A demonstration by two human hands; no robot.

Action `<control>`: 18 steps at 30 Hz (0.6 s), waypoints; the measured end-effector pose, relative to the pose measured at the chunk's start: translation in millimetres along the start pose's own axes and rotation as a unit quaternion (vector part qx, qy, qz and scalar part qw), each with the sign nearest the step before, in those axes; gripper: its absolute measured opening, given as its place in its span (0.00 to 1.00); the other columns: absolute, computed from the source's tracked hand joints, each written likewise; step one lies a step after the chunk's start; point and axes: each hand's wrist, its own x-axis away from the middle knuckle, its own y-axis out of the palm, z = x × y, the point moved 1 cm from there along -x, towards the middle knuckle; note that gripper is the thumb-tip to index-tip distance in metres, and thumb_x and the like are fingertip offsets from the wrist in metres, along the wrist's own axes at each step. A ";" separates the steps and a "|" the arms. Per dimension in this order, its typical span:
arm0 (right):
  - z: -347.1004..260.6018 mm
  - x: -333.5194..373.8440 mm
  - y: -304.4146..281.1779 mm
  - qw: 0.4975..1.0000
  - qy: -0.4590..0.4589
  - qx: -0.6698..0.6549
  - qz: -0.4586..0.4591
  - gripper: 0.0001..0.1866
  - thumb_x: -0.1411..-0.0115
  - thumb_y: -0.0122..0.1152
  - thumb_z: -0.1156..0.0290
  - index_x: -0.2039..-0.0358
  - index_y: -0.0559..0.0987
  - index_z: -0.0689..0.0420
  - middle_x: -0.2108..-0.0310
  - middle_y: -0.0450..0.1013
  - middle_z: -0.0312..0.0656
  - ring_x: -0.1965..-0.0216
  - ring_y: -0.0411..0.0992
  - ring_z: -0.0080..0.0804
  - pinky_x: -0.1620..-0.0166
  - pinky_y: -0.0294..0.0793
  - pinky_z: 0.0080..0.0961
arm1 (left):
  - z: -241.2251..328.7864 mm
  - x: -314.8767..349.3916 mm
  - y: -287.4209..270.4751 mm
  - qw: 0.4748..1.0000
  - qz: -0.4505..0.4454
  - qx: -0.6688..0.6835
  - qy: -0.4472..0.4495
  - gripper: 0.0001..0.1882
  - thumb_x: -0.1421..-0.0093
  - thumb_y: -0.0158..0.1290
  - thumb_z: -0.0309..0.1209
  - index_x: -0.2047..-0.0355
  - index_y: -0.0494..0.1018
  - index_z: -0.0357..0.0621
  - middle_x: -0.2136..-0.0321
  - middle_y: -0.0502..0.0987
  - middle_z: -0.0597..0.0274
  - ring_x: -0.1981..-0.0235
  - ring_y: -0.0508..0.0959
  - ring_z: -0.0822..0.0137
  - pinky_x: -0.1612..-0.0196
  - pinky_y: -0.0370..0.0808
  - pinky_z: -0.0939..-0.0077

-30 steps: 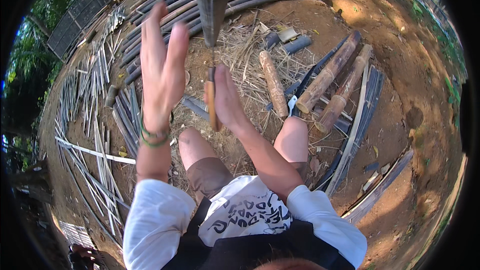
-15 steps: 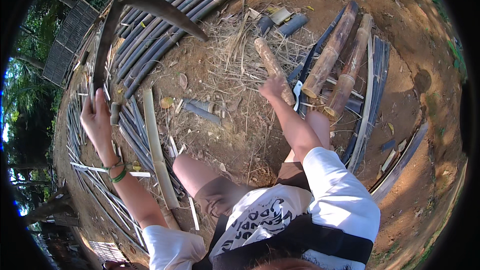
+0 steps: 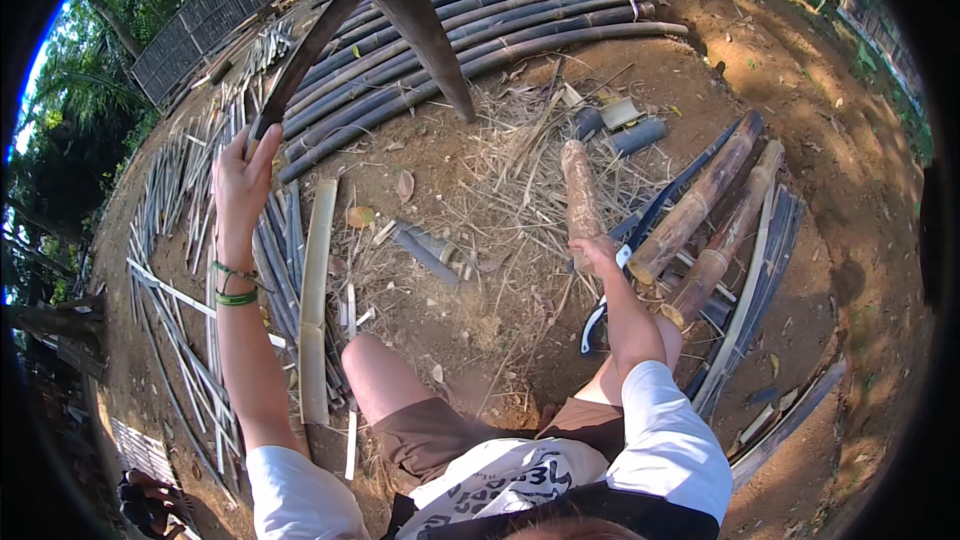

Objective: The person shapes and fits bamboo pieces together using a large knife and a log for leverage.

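My left hand (image 3: 245,170) is raised on the left, its fingers closed round the lower end of a long dark flat bar (image 3: 315,50), shaped like a machete blade. Across its upper part, the bar meets the wide end of a dark split bamboo piece (image 3: 425,40), which tapers down toward the ground. Whether the two are joined I cannot tell. On the right, my right hand (image 3: 595,252) grips the near end of a thick, pale wooden club (image 3: 580,190). Close beside that hand lies a saw with a white-and-black handle (image 3: 590,328).
Two thick bamboo logs (image 3: 700,195) and dark strips (image 3: 755,290) lie right of my knee. Long bamboo poles (image 3: 500,20) are stacked at the far side. A split bamboo half (image 3: 315,290) and thin strips (image 3: 185,330) lie left. Another person (image 3: 150,505) is at lower left.
My right hand has closed on the near end of the club, which has turned more upright. The view has shifted, and the bar with the bamboo piece appears tilted further right.
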 end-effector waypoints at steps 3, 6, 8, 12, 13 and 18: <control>-60.5 47.1 -32.0 0.992 -0.056 -0.106 -0.048 0.30 0.53 0.79 0.61 0.54 0.82 0.66 0.64 0.82 0.45 0.64 0.80 0.34 0.55 0.77 0.31 | 5.1 -3.4 -2.4 0.998 0.017 -0.051 0.024 0.29 0.35 0.62 0.49 0.78 0.68 0.35 0.88 0.61 0.59 0.83 0.57 0.72 0.80 0.58 0.68; -104.4 99.7 -102.8 0.964 -0.191 -0.181 -0.035 0.28 0.51 0.79 0.65 0.52 0.81 0.67 0.62 0.82 0.43 0.62 0.79 0.32 0.55 0.77 0.29 | 27.8 -18.0 4.1 0.999 -0.010 -0.033 0.036 0.29 0.35 0.62 0.50 0.77 0.69 0.35 0.88 0.63 0.56 0.84 0.57 0.67 0.79 0.59 0.66; -152.4 146.8 -142.5 0.935 -0.302 -0.183 0.032 0.32 0.50 0.79 0.64 0.47 0.78 0.66 0.57 0.81 0.47 0.59 0.79 0.34 0.53 0.77 0.31 | 39.1 -24.3 11.4 0.998 -0.012 -0.034 0.056 0.30 0.36 0.61 0.52 0.77 0.70 0.35 0.87 0.66 0.51 0.84 0.60 0.54 0.77 0.63 0.62; -260.8 250.8 -203.1 0.822 -0.499 -0.094 0.257 0.39 0.48 0.78 0.62 0.41 0.70 0.67 0.51 0.78 0.52 0.52 0.78 0.39 0.47 0.75 0.35 | 58.2 -26.7 15.9 0.997 -0.029 -0.046 0.062 0.30 0.36 0.60 0.56 0.75 0.71 0.37 0.86 0.68 0.48 0.81 0.66 0.44 0.75 0.66 0.58; -283.1 268.9 -212.9 0.790 -0.525 -0.071 0.308 0.39 0.47 0.78 0.63 0.41 0.69 0.67 0.51 0.77 0.53 0.51 0.78 0.40 0.46 0.75 0.36 | 57.9 -26.6 17.3 0.996 -0.031 -0.051 0.069 0.30 0.37 0.60 0.56 0.75 0.71 0.37 0.85 0.69 0.47 0.81 0.66 0.44 0.74 0.66 0.58; -302.3 288.4 -229.7 0.771 -0.528 -0.030 0.354 0.37 0.48 0.78 0.65 0.43 0.70 0.67 0.55 0.80 0.54 0.53 0.79 0.40 0.47 0.76 0.36 | 71.2 -22.9 21.1 0.993 -0.022 -0.059 0.100 0.30 0.38 0.60 0.56 0.76 0.72 0.38 0.84 0.73 0.48 0.78 0.74 0.41 0.72 0.70 0.55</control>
